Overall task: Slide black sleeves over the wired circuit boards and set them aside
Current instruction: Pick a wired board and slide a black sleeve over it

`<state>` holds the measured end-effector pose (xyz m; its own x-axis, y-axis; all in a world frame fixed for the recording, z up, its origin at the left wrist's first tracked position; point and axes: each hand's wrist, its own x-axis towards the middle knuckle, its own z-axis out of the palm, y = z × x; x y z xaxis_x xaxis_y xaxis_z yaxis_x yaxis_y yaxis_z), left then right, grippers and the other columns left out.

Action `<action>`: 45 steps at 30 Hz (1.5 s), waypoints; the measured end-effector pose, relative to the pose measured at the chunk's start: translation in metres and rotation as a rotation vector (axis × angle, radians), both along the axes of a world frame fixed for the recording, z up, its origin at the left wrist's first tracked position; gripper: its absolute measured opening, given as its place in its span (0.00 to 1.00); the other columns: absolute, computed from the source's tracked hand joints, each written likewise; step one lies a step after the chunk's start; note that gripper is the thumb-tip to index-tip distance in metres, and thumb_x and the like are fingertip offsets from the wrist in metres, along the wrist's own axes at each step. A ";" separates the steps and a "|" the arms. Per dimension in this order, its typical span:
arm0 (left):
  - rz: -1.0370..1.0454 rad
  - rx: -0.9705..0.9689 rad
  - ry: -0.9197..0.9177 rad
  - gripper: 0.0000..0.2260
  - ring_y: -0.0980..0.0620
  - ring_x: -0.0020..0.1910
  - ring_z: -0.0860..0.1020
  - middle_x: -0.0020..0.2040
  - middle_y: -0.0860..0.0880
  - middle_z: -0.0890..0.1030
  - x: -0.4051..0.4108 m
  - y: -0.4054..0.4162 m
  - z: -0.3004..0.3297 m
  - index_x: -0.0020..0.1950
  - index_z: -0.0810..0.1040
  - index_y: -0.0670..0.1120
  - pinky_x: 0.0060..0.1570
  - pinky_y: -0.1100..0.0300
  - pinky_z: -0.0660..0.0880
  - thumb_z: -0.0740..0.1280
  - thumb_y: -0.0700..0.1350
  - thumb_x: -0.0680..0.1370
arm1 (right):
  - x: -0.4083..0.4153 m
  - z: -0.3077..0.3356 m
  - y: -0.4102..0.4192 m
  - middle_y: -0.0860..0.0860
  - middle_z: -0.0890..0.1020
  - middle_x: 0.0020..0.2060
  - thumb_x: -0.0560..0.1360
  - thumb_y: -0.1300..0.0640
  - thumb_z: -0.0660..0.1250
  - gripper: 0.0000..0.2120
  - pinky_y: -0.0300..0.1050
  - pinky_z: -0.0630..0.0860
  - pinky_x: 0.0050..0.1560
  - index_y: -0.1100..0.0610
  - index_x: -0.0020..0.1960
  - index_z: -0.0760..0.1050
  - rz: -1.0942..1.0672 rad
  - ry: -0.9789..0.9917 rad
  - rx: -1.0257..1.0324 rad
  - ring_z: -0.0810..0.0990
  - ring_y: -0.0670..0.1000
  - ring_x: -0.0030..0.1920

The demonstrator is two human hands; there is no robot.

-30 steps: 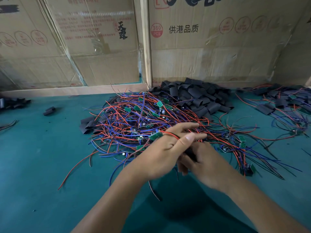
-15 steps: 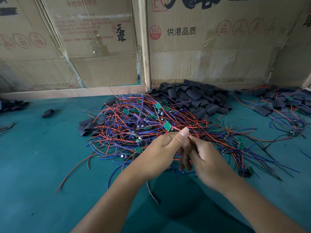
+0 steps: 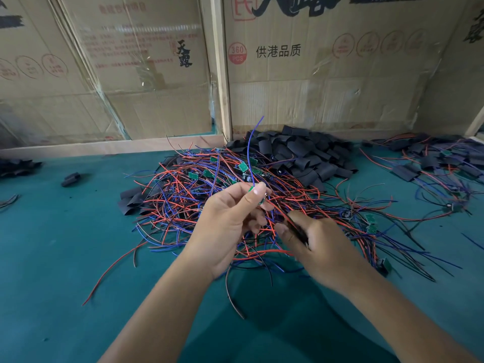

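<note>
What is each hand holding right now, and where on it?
Left hand pinches a circuit board by its edge; right hand grips a black sleeve around its middle.

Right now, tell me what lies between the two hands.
In the head view, red and blue wires of the tangled wire pile cross the gap between the left hand and the right hand; the hands stay apart.

Sleeve pile [image 3: 301, 155] lies behind the wired boards [image 3: 209, 189], cartons [image 3: 327, 82] behind both.
</note>
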<state>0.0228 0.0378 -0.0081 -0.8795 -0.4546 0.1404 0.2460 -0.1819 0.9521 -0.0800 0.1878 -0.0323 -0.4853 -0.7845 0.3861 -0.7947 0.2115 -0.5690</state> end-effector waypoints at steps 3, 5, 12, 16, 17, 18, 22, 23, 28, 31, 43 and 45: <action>-0.044 -0.138 0.012 0.10 0.56 0.38 0.75 0.43 0.48 0.79 0.002 0.001 -0.001 0.54 0.85 0.48 0.37 0.65 0.72 0.71 0.48 0.76 | -0.001 0.005 0.002 0.49 0.66 0.23 0.78 0.37 0.61 0.20 0.52 0.66 0.31 0.49 0.36 0.62 -0.071 0.050 -0.025 0.65 0.49 0.26; -0.075 -0.161 0.010 0.11 0.55 0.40 0.73 0.41 0.48 0.75 0.001 0.005 -0.005 0.58 0.85 0.49 0.41 0.64 0.71 0.70 0.47 0.76 | -0.001 0.007 0.003 0.49 0.68 0.24 0.75 0.37 0.65 0.20 0.53 0.68 0.31 0.51 0.37 0.64 -0.112 0.069 -0.021 0.67 0.49 0.27; -0.087 -0.150 0.062 0.06 0.54 0.40 0.81 0.43 0.50 0.84 -0.003 0.015 -0.006 0.47 0.84 0.47 0.44 0.64 0.77 0.75 0.39 0.72 | -0.001 0.007 0.004 0.48 0.63 0.21 0.69 0.35 0.58 0.21 0.50 0.66 0.27 0.53 0.35 0.68 -0.210 0.192 -0.030 0.64 0.53 0.25; -0.064 -0.167 0.071 0.05 0.53 0.43 0.82 0.44 0.49 0.85 -0.004 0.016 -0.007 0.43 0.84 0.46 0.46 0.63 0.79 0.75 0.38 0.69 | -0.003 0.006 0.006 0.48 0.58 0.20 0.71 0.39 0.65 0.20 0.49 0.65 0.25 0.52 0.33 0.64 -0.236 0.278 -0.035 0.61 0.54 0.25; -0.055 -0.181 0.065 0.06 0.53 0.43 0.82 0.44 0.48 0.85 -0.004 0.016 -0.007 0.44 0.84 0.45 0.47 0.63 0.79 0.76 0.39 0.69 | -0.003 0.006 0.006 0.48 0.57 0.20 0.70 0.40 0.66 0.20 0.48 0.64 0.25 0.51 0.33 0.62 -0.241 0.286 -0.048 0.61 0.54 0.25; -0.048 -0.201 0.061 0.06 0.53 0.44 0.82 0.44 0.49 0.85 -0.004 0.015 -0.007 0.44 0.84 0.45 0.47 0.63 0.79 0.76 0.39 0.69 | -0.004 0.006 0.006 0.47 0.56 0.20 0.70 0.39 0.66 0.20 0.47 0.64 0.25 0.50 0.33 0.61 -0.251 0.292 -0.062 0.60 0.55 0.25; -0.048 -0.258 0.069 0.06 0.54 0.44 0.83 0.44 0.50 0.85 -0.003 0.015 -0.007 0.45 0.84 0.43 0.47 0.64 0.78 0.76 0.39 0.69 | -0.004 0.007 0.005 0.49 0.61 0.19 0.69 0.37 0.61 0.19 0.45 0.64 0.24 0.50 0.32 0.61 -0.285 0.330 -0.097 0.67 0.60 0.22; -0.055 -0.254 0.066 0.06 0.53 0.44 0.83 0.45 0.49 0.86 -0.004 0.015 -0.008 0.45 0.84 0.43 0.48 0.63 0.79 0.76 0.39 0.70 | -0.004 0.006 0.005 0.51 0.64 0.18 0.69 0.38 0.60 0.18 0.44 0.63 0.24 0.50 0.32 0.61 -0.290 0.348 -0.100 0.70 0.60 0.21; -0.006 -0.257 0.035 0.09 0.50 0.44 0.82 0.44 0.46 0.85 -0.005 0.018 -0.011 0.46 0.83 0.40 0.49 0.57 0.79 0.76 0.41 0.69 | -0.003 0.006 0.005 0.49 0.59 0.19 0.69 0.39 0.62 0.18 0.43 0.61 0.25 0.50 0.33 0.58 -0.298 0.356 -0.101 0.65 0.60 0.22; 0.015 -0.278 -0.001 0.08 0.48 0.43 0.81 0.43 0.41 0.85 -0.005 0.018 -0.010 0.47 0.83 0.40 0.49 0.51 0.79 0.77 0.39 0.70 | -0.002 0.005 0.006 0.47 0.54 0.21 0.69 0.39 0.63 0.20 0.43 0.59 0.25 0.51 0.33 0.58 -0.293 0.344 -0.097 0.58 0.56 0.26; 0.048 -0.542 -0.075 0.08 0.55 0.36 0.77 0.38 0.50 0.83 -0.005 0.013 -0.011 0.46 0.84 0.45 0.37 0.62 0.74 0.79 0.46 0.71 | 0.000 0.006 0.005 0.45 0.56 0.20 0.67 0.38 0.60 0.17 0.41 0.58 0.25 0.49 0.33 0.60 -0.343 0.304 -0.034 0.62 0.57 0.22; 0.049 -0.584 -0.085 0.08 0.58 0.34 0.75 0.36 0.56 0.82 -0.004 0.012 -0.012 0.45 0.84 0.45 0.36 0.67 0.71 0.79 0.47 0.71 | 0.000 0.004 0.005 0.45 0.59 0.21 0.67 0.38 0.63 0.18 0.41 0.58 0.24 0.49 0.33 0.61 -0.358 0.313 -0.022 0.69 0.58 0.21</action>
